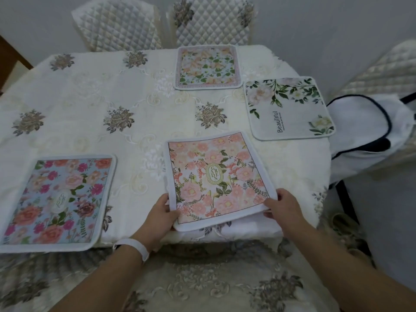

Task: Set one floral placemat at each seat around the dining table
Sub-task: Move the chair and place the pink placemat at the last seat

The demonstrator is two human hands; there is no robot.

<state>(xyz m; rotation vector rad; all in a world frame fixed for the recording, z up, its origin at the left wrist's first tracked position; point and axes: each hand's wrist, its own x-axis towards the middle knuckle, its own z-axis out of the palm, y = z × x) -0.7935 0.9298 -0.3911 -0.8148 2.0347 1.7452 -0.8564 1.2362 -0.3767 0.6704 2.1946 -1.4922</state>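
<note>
A pink floral placemat (216, 176) lies at the table's near edge, in front of me. My left hand (161, 216) grips its near left corner and my right hand (282, 206) grips its near right corner. A blue floral placemat (56, 199) lies flat at the near left. A pale peach floral placemat (207, 67) lies at the far side before a chair. A white placemat with green leaves and the word "Beautiful" (288, 108) lies at the right end.
The table carries a cream embroidered tablecloth (94, 97). Two quilted chairs (211, 21) stand at the far side, and a third chair (380, 70) at the right holds a white bag with dark trim (369, 136). A chair seat cover (202, 282) is below me.
</note>
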